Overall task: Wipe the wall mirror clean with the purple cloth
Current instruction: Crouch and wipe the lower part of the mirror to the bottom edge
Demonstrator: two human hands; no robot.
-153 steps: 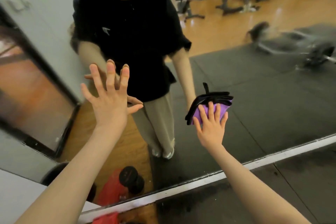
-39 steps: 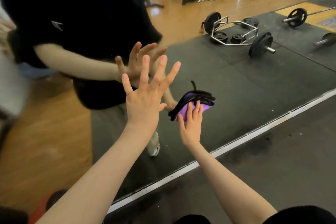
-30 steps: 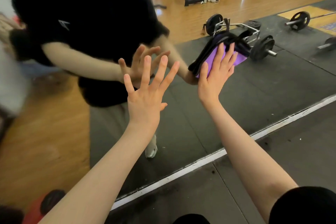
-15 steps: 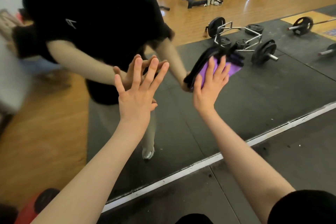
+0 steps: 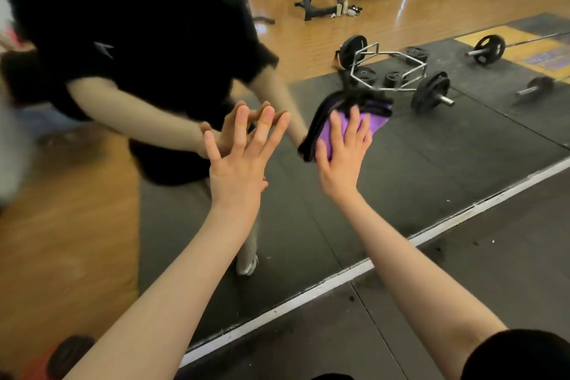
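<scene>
Purple cloth slid lower on wall mirror since half-second ago; right grip spread flat, pressing it; left grip beside, fingers spread.

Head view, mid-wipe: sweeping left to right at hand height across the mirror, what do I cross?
Reflected forearm → left hand, fingers spread flat → purple cloth under the right hand → reflected hex bar weight plate → reflected small dumbbell.

A: Any writing that can be read here?
B: None. The black T-shirt reflected in the mirror bears a small pale angular mark, no letters. The print on the yellow floor mat is too blurred.
</scene>
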